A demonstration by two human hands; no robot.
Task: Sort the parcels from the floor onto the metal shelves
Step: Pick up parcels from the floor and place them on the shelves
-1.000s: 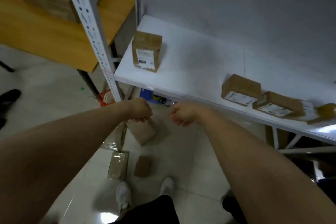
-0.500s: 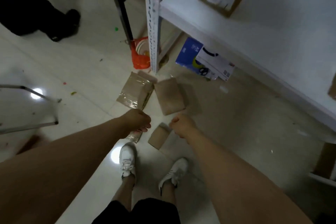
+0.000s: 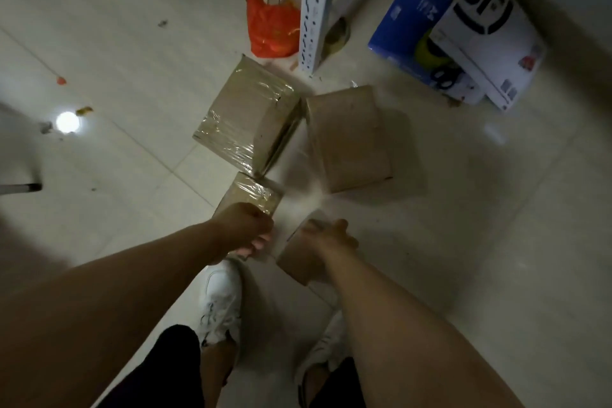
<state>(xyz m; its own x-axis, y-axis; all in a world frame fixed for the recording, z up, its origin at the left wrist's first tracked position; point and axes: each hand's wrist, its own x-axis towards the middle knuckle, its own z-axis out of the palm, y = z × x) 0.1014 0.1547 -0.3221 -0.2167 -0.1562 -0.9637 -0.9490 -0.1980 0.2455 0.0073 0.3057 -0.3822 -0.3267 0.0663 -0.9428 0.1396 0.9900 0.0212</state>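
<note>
Bare floor lies open left of the taped parcel [image 3: 246,124]; the shelf post [image 3: 316,7] and red bag [image 3: 270,23] crowd its far side; a plain parcel [image 3: 349,137] blocks its right.

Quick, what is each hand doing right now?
Left hand: closed on the small taped parcel.
Right hand: gripping the small brown parcel.
</note>
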